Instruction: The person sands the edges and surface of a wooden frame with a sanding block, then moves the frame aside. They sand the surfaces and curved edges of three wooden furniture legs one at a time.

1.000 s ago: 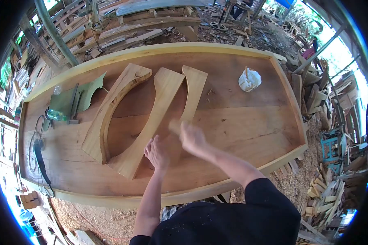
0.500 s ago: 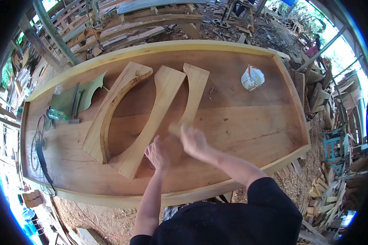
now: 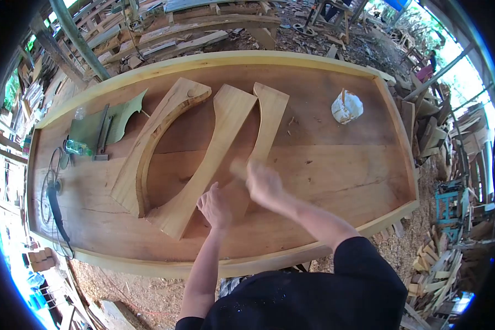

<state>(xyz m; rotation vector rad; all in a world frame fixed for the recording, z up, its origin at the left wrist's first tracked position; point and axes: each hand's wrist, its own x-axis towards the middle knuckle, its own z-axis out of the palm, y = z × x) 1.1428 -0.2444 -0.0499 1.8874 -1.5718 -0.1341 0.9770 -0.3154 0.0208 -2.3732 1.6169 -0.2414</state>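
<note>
Three shaped wooden pieces lie on a large rimmed wooden top (image 3: pixel 341 181): a thick curved one (image 3: pixel 154 137) at left, a wide-ended one (image 3: pixel 225 126) in the middle, and a narrower curved one (image 3: pixel 269 118) at right. My right hand (image 3: pixel 265 184), smeared by motion, grips a small tan block (image 3: pixel 239 168) over the right piece. What kind of block it is cannot be made out. Close by on the left, my left hand (image 3: pixel 214 208) has its fingers curled at the lower left edge of that right piece, the contact partly hidden.
A white tub (image 3: pixel 347 107) with a stick in it stands at the right. At the left are a green sheet (image 3: pixel 129 118), a metal square (image 3: pixel 102 137), a bottle (image 3: pixel 78 147) and a black-handled tool with a cord (image 3: pixel 56 212). A raised rim (image 3: pixel 203 61) borders the top.
My right hand and the tan block have shifted slightly over the right piece. My left hand keeps about the same place. The whole view has tilted a little.
</note>
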